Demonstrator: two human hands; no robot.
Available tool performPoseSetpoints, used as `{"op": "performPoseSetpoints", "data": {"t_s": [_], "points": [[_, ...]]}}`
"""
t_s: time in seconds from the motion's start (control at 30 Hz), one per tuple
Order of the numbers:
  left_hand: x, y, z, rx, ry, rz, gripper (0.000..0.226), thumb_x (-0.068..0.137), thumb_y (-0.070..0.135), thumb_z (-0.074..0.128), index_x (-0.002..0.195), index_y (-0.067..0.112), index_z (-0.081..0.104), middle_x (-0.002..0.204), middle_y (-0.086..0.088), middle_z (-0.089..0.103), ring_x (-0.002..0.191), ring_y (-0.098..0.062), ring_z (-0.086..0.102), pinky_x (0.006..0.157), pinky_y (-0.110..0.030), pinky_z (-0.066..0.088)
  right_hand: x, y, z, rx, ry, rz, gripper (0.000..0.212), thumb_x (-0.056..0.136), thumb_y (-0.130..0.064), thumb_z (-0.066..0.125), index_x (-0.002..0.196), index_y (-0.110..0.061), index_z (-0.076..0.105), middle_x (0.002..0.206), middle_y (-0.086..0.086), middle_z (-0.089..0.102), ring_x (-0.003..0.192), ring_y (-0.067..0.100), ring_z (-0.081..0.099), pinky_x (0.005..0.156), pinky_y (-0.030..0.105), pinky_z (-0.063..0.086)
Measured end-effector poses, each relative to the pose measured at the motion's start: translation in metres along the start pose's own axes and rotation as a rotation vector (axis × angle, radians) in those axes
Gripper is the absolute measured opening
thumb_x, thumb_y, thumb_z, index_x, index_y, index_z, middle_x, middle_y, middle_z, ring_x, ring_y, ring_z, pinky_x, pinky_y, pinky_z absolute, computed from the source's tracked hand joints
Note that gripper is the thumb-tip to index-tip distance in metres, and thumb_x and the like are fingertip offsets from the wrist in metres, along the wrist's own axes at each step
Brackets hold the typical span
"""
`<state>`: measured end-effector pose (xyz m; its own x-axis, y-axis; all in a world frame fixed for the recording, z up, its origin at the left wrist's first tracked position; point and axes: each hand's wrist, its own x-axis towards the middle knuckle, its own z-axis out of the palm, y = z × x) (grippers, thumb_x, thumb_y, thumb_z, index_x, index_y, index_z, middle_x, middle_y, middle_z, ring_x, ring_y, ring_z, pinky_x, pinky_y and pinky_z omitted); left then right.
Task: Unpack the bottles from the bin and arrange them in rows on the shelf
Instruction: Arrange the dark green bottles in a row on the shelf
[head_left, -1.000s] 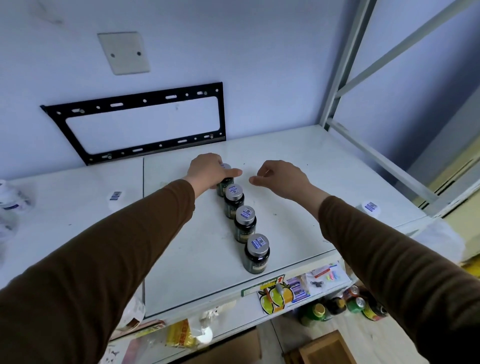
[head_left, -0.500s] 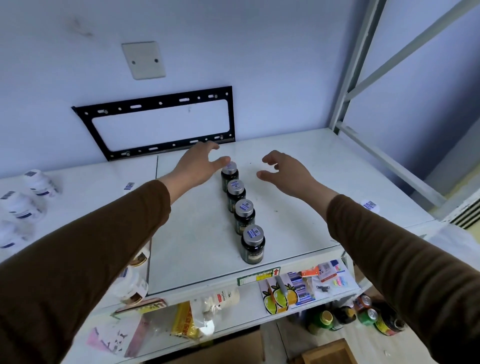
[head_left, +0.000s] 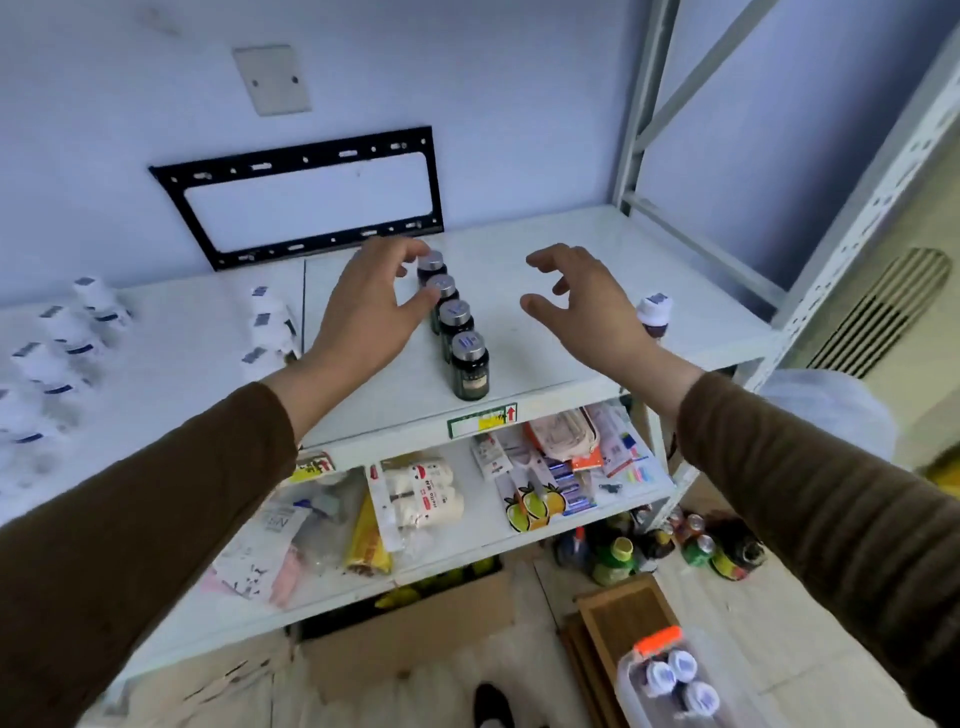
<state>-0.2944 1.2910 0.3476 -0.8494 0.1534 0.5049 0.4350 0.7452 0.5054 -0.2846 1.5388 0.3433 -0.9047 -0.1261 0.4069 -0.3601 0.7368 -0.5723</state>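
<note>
Since both hands (head_left: 363, 306) withdrew — bottles (head_left: 470, 366) stand free.

A storeroom: white metal shelf (head_left: 545, 244) with bottles (head_left: 470, 364), packaged goods (head_left: 421, 493) below, cardboard box (head_left: 415, 629) on floor.

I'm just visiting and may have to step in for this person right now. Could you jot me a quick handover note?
Left hand: open, holding nothing, beside the row of dark bottles.
Right hand: open, holding nothing, to the row's right.
Done: four dark bottles stand in one row on the shelf.
Left: bottles remain in the bin on the floor; one white-capped bottle stands apart at the right.
</note>
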Motion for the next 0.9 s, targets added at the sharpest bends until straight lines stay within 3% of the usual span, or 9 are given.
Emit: {"op": "performPoseSetpoints", "data": {"t_s": [0.1, 0.3, 0.43, 0.53, 0.67, 0.9], "points": [[-0.055, 0.021, 0.017, -0.037, -0.014, 0.01, 0.037, 0.091, 0.03, 0.065, 0.126, 0.022, 0.056, 0.117, 0.003, 0.055, 0.105, -0.014, 0.054, 0.091, -0.029, 0.043, -0.057, 0.0, -0.003, -0.01, -0.058, 0.019, 0.041, 0.092, -0.029, 0.064, 0.13, -0.021, 0.054, 0.123, 0.0, 0.056, 0.099, 0.016, 0.055, 0.081, 0.027, 0.04], [-0.136, 0.057, 0.068, -0.107, -0.161, -0.075, 0.039, 0.09, 0.024, 0.067, 0.127, 0.019, 0.057, 0.119, 0.003, 0.055, 0.108, -0.015, 0.053, 0.093, -0.032, 0.044, -0.155, 0.029, -0.012, -0.09, -0.218, 0.12, 0.043, 0.089, -0.023, 0.066, 0.13, -0.017, 0.054, 0.123, 0.009, 0.055, 0.104, 0.026, 0.056, 0.087, 0.04, 0.048], [-0.175, 0.08, 0.109, -0.111, -0.267, -0.121, 0.039, 0.09, 0.027, 0.066, 0.127, 0.021, 0.056, 0.121, 0.002, 0.055, 0.11, -0.016, 0.053, 0.092, -0.032, 0.043, -0.202, 0.064, -0.018, -0.108, -0.289, 0.166, 0.042, 0.09, -0.027, 0.067, 0.13, -0.019, 0.053, 0.122, 0.006, 0.054, 0.097, 0.023, 0.058, 0.081, 0.033, 0.047], [-0.206, 0.096, 0.143, -0.125, -0.34, -0.164, 0.037, 0.092, 0.029, 0.064, 0.127, 0.023, 0.054, 0.123, 0.002, 0.055, 0.111, -0.014, 0.053, 0.096, -0.035, 0.046, -0.236, 0.096, -0.021, -0.108, -0.332, 0.207, 0.042, 0.09, -0.027, 0.067, 0.129, -0.02, 0.054, 0.123, 0.004, 0.055, 0.098, 0.02, 0.06, 0.077, 0.028, 0.044], [-0.247, 0.119, 0.197, -0.144, -0.446, -0.224, 0.037, 0.091, 0.024, 0.065, 0.126, 0.021, 0.055, 0.122, 0.0, 0.056, 0.112, -0.016, 0.056, 0.097, -0.039, 0.047, -0.285, 0.148, -0.028, -0.103, -0.437, 0.295, 0.044, 0.087, -0.024, 0.069, 0.128, -0.016, 0.056, 0.121, 0.008, 0.057, 0.101, 0.026, 0.06, 0.087, 0.037, 0.049], [-0.33, 0.159, 0.304, -0.075, -0.631, -0.326, 0.034, 0.089, 0.03, 0.067, 0.121, 0.028, 0.054, 0.121, 0.009, 0.053, 0.112, -0.013, 0.056, 0.089, -0.032, 0.049, -0.385, 0.252, -0.029, -0.092, -0.707, 0.455, 0.039, 0.089, -0.023, 0.065, 0.127, -0.018, 0.056, 0.122, 0.008, 0.06, 0.106, 0.026, 0.06, 0.088, 0.035, 0.049]]}}
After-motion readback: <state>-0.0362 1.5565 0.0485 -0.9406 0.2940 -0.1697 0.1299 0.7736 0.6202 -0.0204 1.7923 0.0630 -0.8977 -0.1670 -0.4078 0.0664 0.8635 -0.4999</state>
